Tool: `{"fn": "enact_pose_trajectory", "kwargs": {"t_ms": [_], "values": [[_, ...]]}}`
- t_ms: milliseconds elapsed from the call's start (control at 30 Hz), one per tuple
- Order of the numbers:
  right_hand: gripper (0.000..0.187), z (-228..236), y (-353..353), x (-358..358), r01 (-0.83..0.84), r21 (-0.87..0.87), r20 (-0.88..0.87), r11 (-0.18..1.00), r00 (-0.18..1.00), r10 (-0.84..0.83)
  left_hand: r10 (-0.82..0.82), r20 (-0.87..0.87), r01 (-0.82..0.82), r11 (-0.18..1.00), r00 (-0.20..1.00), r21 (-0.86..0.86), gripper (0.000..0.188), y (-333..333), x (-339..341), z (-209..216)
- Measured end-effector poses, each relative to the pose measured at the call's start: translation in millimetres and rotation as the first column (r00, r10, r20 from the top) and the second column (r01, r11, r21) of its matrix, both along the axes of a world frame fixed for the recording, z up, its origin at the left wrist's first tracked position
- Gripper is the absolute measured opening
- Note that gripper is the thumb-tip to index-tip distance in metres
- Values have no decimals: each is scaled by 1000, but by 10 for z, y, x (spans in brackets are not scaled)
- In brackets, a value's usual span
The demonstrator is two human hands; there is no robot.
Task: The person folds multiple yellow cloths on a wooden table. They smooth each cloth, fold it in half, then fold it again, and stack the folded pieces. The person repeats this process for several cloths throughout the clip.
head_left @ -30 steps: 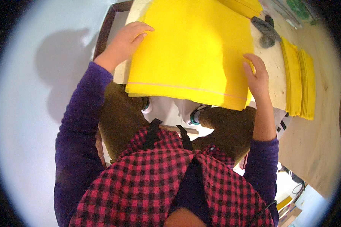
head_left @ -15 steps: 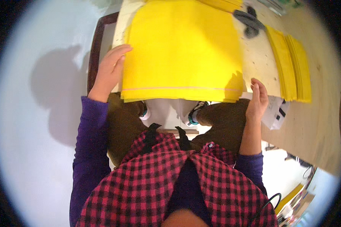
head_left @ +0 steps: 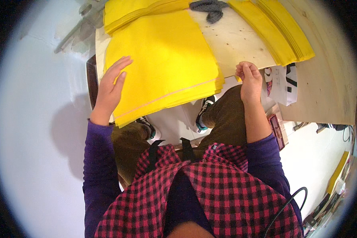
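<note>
A stack of flat yellow cloth pieces [head_left: 162,59], with a pink line near its front edge, lies on a pale wooden board and overhangs the near side. My left hand [head_left: 110,89] is at the stack's left edge, fingers stretched out and thumb apart; it grips nothing. Right of the stack, by the board's near edge, my right hand [head_left: 251,81] has its fingers curled in against the thumb. A tiny yellow bit [head_left: 238,79] shows just below those fingertips; whether they hold it is unclear.
More yellow cloth [head_left: 139,12] lies folded at the far left. Long folded yellow bundles [head_left: 275,31] rest at the right, and a dark grey fuzzy item [head_left: 210,8] lies between. A white printed bag [head_left: 283,85] hangs below the right edge. A pale wall [head_left: 39,119] stands at left.
The view has turned, so the stack appears slanted and further left. My right hand has moved up and left, with its fingers curled tighter. The left hand remains beside the stack's left edge.
</note>
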State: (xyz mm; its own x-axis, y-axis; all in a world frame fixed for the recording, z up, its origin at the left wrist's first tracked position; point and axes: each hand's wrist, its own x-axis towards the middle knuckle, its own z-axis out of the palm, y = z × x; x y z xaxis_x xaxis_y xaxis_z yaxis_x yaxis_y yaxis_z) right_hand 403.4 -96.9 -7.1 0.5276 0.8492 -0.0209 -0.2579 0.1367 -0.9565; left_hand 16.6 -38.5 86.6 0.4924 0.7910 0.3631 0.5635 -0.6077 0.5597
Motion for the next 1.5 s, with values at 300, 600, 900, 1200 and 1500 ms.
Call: {"fn": "enact_pose_trajectory", "kwargs": {"t_ms": [300,600,900,1200,1500], "values": [[21,-28,-68,126,-85,-15,48,996,995,85,-269,-135,261,963,954,-69,37,462,1139,-411],[21,-14,-84,188,-137,-126,109,982,982,151,-251,-237,247,968,939,-48,48,487,1304,-876],[11,-24,-48,143,-236,-170,140,957,955,261,-227,-286,235,972,931,-8,57,437,1330,-825],[13,-76,-45,66,-308,-315,378,898,827,416,-232,-292,248,969,928,19,70,436,1321,-822],[29,34,73,-103,-178,-422,627,889,651,428,-219,-313,226,974,924,-13,76,425,1331,-809]]}}
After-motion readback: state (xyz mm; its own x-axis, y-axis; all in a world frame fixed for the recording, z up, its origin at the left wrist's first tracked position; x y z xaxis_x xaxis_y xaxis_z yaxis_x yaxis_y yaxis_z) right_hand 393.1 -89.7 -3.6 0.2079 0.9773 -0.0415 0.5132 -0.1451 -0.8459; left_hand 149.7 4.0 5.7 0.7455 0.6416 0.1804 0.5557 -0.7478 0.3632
